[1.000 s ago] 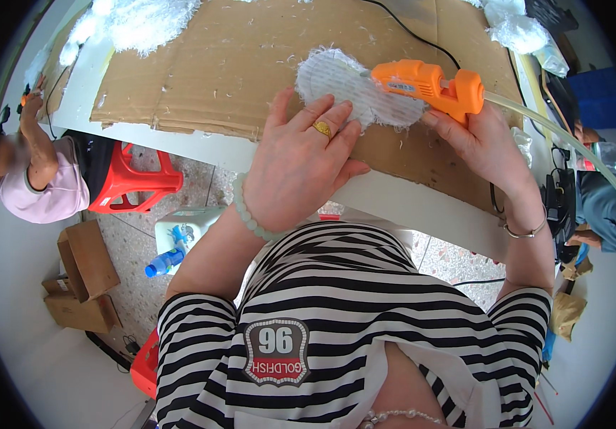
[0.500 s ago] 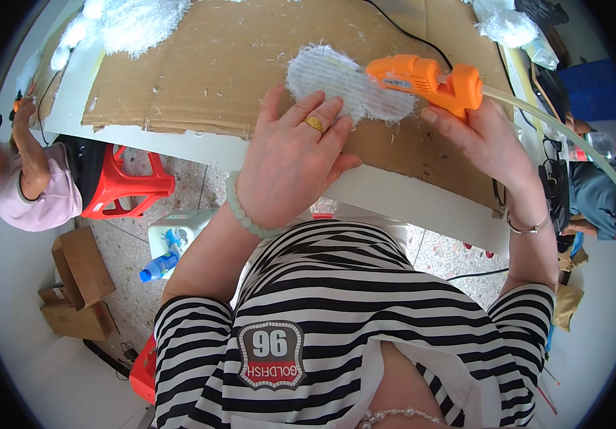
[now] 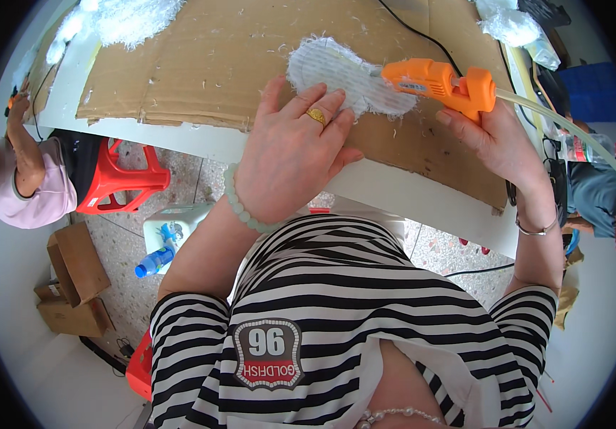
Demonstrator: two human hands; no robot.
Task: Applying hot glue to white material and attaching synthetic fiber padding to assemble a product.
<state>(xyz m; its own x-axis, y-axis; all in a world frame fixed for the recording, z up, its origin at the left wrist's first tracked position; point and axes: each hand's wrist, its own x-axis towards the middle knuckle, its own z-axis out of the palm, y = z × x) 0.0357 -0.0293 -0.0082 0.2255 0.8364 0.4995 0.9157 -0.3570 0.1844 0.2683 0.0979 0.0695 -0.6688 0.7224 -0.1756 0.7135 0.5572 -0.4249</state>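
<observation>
On the cardboard (image 3: 200, 71) lies a white, fuzzy-edged piece (image 3: 336, 68), narrow at its middle like a figure eight, with faint lines over its surface. My left hand (image 3: 286, 154) rests palm down against the near left edge of this piece, fingers stretched out and slightly apart. In my right hand (image 3: 497, 146) is an orange glue gun (image 3: 440, 84), gripped by its handle. Its nozzle points left, over the right half of the piece. A long, pale glue stick (image 3: 565, 125) sticks out of the gun's back; my right fingers are partly hidden behind the handle.
White fluffy fibre (image 3: 132, 21) is heaped at the far left, with more in a bag (image 3: 511, 28) far right. A black cord (image 3: 422, 32) crosses the cardboard. A person (image 3: 32, 175) sits at left near a red stool (image 3: 125, 179); another person (image 3: 597, 193) is at right.
The glue gun and my right hand have shifted slightly to the right. My left hand stays at the edge of the white piece. The whole view has moved a little.
</observation>
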